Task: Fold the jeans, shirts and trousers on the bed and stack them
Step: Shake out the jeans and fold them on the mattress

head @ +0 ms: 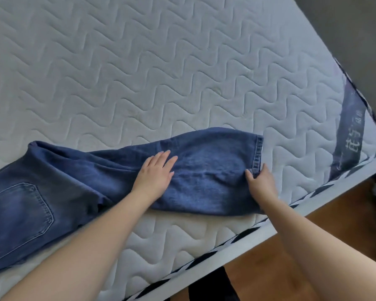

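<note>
- Open quilted mattress [161, 68] spreads from 9 through 12 to 2 o'clock, with nothing lying on it.
- Blue jeans [204, 181] lie along the near edge, blocking 7 to 3 o'clock.
- Bed edge [269, 227] drops to wooden floor [339, 213] at 4 o'clock.

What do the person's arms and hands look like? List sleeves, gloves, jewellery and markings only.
Both forearms are bare as far up as the view shows, with no sleeve or cuff in sight. The left hand and right hand wear no gloves. No ring, watch, bracelet or marking shows on either. The nails look short and unpainted, though the picture is too soft to be sure.
</note>
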The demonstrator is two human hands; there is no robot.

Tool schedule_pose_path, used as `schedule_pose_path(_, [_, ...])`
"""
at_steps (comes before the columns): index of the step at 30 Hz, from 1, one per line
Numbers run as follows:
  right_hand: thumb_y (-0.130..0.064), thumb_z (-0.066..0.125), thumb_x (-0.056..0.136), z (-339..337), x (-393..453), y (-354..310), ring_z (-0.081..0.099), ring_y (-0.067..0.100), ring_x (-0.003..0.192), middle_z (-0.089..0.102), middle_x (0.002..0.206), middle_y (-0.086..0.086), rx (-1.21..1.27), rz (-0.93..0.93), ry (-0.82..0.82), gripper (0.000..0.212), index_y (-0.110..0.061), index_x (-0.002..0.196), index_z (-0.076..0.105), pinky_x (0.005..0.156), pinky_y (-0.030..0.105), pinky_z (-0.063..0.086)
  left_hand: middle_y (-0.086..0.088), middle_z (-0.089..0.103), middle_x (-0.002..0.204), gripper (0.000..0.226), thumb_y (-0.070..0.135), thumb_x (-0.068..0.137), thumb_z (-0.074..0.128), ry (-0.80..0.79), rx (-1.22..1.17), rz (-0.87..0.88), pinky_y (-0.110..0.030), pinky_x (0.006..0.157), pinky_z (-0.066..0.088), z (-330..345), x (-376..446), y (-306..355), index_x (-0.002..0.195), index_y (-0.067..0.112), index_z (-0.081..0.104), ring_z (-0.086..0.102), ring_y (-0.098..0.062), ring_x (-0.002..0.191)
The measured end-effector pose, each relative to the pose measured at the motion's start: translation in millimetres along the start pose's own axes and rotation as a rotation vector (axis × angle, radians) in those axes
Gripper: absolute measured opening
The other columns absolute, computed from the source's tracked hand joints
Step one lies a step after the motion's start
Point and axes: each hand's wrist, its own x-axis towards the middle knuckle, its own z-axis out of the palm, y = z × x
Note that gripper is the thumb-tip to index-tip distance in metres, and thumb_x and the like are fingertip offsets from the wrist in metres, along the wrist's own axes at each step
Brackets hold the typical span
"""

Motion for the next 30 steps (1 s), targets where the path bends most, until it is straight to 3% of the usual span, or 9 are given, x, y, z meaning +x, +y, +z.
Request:
schedule_pose_path(5, [-0.044,0.065,0.090,-13.1,34.5,-4.3,0.059,0.033,0.111,0.060,0.125,0.010,0.261,0.146,-0.049,0.061,-0.006,0.135,0.047,0.090,0.038,0.049,-0.004,0.023,0.159,0.060,0.033,0.101,0.045,-0.044,-0.058,-0.023,-0.039,0.120,0.018,-4.2,61.2,12.2,0.154,0.021,0.021,0.025,-0.024,0.145])
schedule_pose_path(7, [-0.040,0.068,0.089,-14.6,44.8,-3.0,0.065,0.031,0.095,0.068,0.106,0.012,0.265,0.140,-0.098,0.045,-0.005,0.116,0.060,0.076,0.037,0.050,-0.004,0.032,0.154,0.063,0.036,0.098,0.051,-0.049,-0.126,-0.057,-0.039,0.117,0.023,-7.2,87.5,20.6,0.153,0.022,0.023,0.032,-0.024,0.139])
schedule_pose_path(10, [-0.031,0.061,0.094,-17.2,52.3,-2.4,0.066,0.026,0.085,0.070,0.092,0.007,0.261,0.062,-0.128,0.019,-0.012,0.095,0.063,0.073,0.037,0.053,-0.007,0.045,0.145,0.066,0.041,0.093,0.060,-0.113,-0.262,-0.170,-0.042,0.108,0.034,-14.0,123.0,31.3,0.149,0.020,0.031,0.044,-0.029,0.130])
schedule_pose_path(13, [-0.024,0.055,0.098,-30.9,56.0,-6.6,0.063,0.016,0.081,0.069,0.099,0.004,0.270,-0.050,-0.120,0.008,-0.017,0.098,0.058,0.066,0.031,0.049,-0.005,0.064,0.122,0.041,0.038,0.088,0.069,-0.231,-0.493,-0.287,-0.034,0.086,0.045,-24.3,149.6,37.4,0.124,0.021,0.059,0.059,-0.025,0.105])
schedule_pose_path(16, [-0.018,0.054,0.099,-52.4,67.4,-14.7,0.062,0.024,0.085,0.069,0.096,0.006,0.300,-0.144,-0.108,0.003,-0.017,0.098,0.057,0.072,0.035,0.048,-0.002,0.068,0.093,0.014,0.034,0.087,0.072,-0.309,-0.572,-0.272,-0.027,0.072,0.040,-34.4,167.4,41.5,0.091,0.023,0.065,0.060,-0.022,0.086])
schedule_pose_path(18, [-0.019,0.053,0.099,-70.1,80.2,-23.4,0.059,0.021,0.079,0.067,0.088,0.001,0.290,-0.199,-0.073,0.005,-0.020,0.096,0.057,0.065,0.032,0.041,0.001,0.063,0.085,0.013,0.032,0.086,0.072,-0.283,-0.597,-0.248,-0.028,0.071,0.039,-40.2,178.8,44.5,0.086,0.024,0.061,0.060,-0.024,0.084])
schedule_pose_path(23, [-0.027,0.050,0.100,-102.0,115.1,-55.3,0.056,0.001,0.073,0.061,0.078,-0.016,0.276,-0.306,-0.009,0.013,-0.036,0.095,0.058,0.057,0.020,0.038,-0.001,0.061,0.093,0.020,0.031,0.091,0.066,-0.100,-0.629,-0.257,-0.029,0.073,0.037,-45.3,204.6,53.0,0.100,0.017,0.054,0.056,-0.021,0.083])
schedule_pose_path(26, [-0.023,0.049,0.101,-108.0,139.9,-76.9,0.064,0.011,0.085,0.065,0.094,-0.011,0.354,-0.277,0.004,0.018,-0.037,0.105,0.059,0.058,0.022,0.043,-0.001,0.057,0.094,0.025,0.035,0.093,0.060,0.001,-0.665,-0.331,-0.029,0.073,0.035,-45.0,219.0,59.2,0.100,0.018,0.044,0.054,-0.022,0.085])
schedule_pose_path(30, [-0.037,0.058,0.097,-95.6,154.3,-82.2,0.058,0.024,0.108,0.054,0.134,0.008,0.304,-0.110,-0.161,0.058,-0.020,0.147,0.036,0.087,0.035,0.048,-0.007,0.058,0.114,0.047,0.035,0.091,0.063,-0.042,-0.706,-0.409,-0.030,0.083,0.040,-39.3,226.6,59.5,0.126,0.016,0.038,0.057,-0.027,0.100])
